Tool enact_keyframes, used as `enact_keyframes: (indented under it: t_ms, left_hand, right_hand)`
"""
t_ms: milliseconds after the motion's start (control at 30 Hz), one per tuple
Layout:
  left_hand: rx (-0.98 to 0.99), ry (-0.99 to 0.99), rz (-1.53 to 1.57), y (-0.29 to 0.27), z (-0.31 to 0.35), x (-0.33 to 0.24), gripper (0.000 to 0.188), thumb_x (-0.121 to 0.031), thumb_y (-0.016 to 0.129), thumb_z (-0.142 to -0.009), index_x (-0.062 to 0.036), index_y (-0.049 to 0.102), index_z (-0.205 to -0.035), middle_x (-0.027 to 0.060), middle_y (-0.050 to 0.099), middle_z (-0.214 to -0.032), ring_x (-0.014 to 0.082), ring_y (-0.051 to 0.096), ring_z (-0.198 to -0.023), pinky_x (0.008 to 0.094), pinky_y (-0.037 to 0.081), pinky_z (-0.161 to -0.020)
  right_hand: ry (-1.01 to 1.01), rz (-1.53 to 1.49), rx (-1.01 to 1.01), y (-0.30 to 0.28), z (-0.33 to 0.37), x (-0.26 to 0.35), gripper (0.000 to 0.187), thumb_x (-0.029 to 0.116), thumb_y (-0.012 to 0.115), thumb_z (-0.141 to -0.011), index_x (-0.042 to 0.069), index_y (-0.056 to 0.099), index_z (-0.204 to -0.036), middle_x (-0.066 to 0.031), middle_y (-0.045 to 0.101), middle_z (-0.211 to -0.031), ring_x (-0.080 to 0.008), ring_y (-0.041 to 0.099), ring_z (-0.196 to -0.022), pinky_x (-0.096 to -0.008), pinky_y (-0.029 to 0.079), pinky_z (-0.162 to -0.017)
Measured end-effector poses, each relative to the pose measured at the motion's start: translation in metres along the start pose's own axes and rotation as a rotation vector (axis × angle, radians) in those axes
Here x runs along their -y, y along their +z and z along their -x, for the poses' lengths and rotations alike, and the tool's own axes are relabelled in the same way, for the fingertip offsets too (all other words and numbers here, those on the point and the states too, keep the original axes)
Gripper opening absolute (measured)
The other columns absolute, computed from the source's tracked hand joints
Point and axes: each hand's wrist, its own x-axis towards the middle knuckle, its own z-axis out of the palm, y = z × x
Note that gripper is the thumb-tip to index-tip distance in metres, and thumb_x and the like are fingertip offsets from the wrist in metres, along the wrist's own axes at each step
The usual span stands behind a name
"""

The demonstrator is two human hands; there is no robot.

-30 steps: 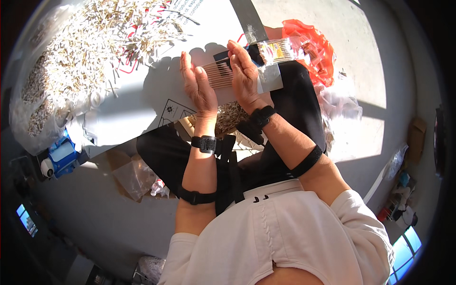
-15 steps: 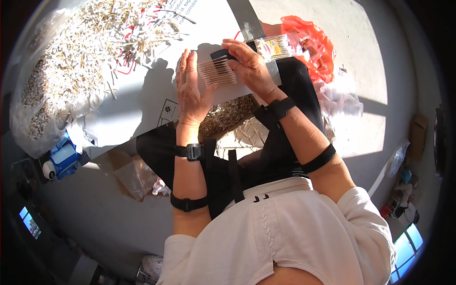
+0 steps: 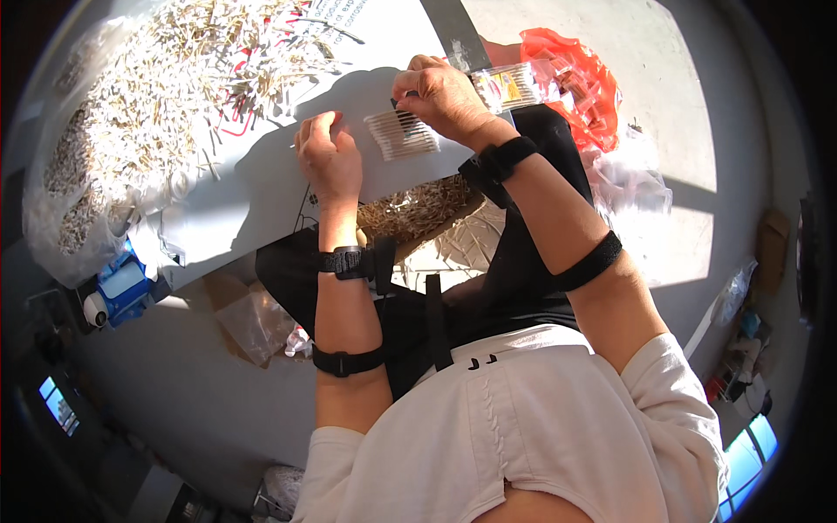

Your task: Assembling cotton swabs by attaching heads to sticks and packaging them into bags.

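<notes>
A neat row of cotton swabs point(image 3: 403, 137) lies side by side on the white board point(image 3: 261, 205). To the left of the row is my left hand point(image 3: 330, 161), its fingers curled. A tiny pale tip shows by its fingertips, too small to name. My right hand point(image 3: 445, 96) is at the row's upper right, thumb and fingers pinched together over a dark strip. What it pinches, if anything, is hidden. A large heap of loose cotton swabs point(image 3: 166, 105) spreads from a clear plastic bag point(image 3: 52, 222) at the far left.
Right of my right hand lies a clear pack of swabs point(image 3: 507, 87) with a yellow label, beside a red plastic bag point(image 3: 575, 78). More loose swabs fill an open box point(image 3: 418, 205) below the board's near edge. A blue-and-white container point(image 3: 122, 288) stands at the left.
My left hand has drawn away leftward from the row, its straight fingers now curled. The right hand has shifted slightly up and left, its fingers closing into a pinch. The row stays put.
</notes>
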Motion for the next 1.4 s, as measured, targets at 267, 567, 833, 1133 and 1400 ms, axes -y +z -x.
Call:
enact_keyframes:
  t_ms: [267,567,833,1133,1400]
  left_hand:
    - [-0.079,-0.132,0.204,-0.005,-0.011,0.014,0.017,-0.001,0.064,-0.077,-0.0038,0.066,-0.093,0.0124,0.064,-0.092,0.0335,0.059,-0.095,0.0441,0.047,-0.085]
    - [-0.042,0.256,-0.427,-0.017,-0.072,0.034,0.019,-0.003,0.071,-0.071,-0.0103,0.068,-0.088,0.0096,0.057,-0.091,0.0331,0.055,-0.094,0.0443,0.045,-0.086]
    - [0.227,0.279,-0.348,0.004,-0.06,0.011,0.01,-0.011,0.064,-0.078,-0.0083,0.067,-0.088,0.0091,0.059,-0.098,0.032,0.053,-0.101,0.0459,0.043,-0.09]
    - [0.199,0.285,0.175,0.021,-0.039,-0.011,0.008,-0.013,0.064,-0.083,-0.0084,0.071,-0.085,0.0075,0.058,-0.103,0.0305,0.052,-0.099,0.0411,0.043,-0.088]
    - [0.001,-0.168,0.898,0.025,0.005,-0.033,0.064,-0.047,0.045,-0.102,0.0047,0.042,-0.141,0.022,0.048,-0.142,0.0295,0.044,-0.134,0.0413,0.031,-0.114]
  right_hand:
    - [-0.234,0.372,0.064,0.013,-0.016,-0.01,0.013,0.015,0.062,-0.084,0.004,0.06,-0.091,-0.0132,0.06,-0.097,-0.0311,0.059,-0.1,-0.0403,0.05,-0.086]
    - [-0.138,0.139,0.126,-0.017,-0.002,0.006,0.008,0.01,0.059,-0.089,0.003,0.055,-0.089,-0.0129,0.058,-0.096,-0.0318,0.058,-0.094,-0.0422,0.048,-0.084]
    - [-0.208,-0.03,0.45,-0.033,0.078,0.041,0.011,0.004,0.063,-0.083,0.003,0.052,-0.085,-0.0102,0.055,-0.09,-0.0288,0.055,-0.092,-0.0384,0.047,-0.079]
    - [0.369,-0.74,-0.429,0.005,0.071,0.028,0.014,0.006,0.052,-0.099,-0.001,0.058,-0.109,-0.0084,0.061,-0.111,-0.0164,0.057,-0.103,-0.0252,0.046,-0.089]
    - [0.327,-0.893,-0.535,0.043,0.046,0.026,0.038,0.012,0.047,-0.104,0.0,0.048,-0.139,-0.0105,0.053,-0.138,-0.0167,0.048,-0.129,-0.03,0.035,-0.112]
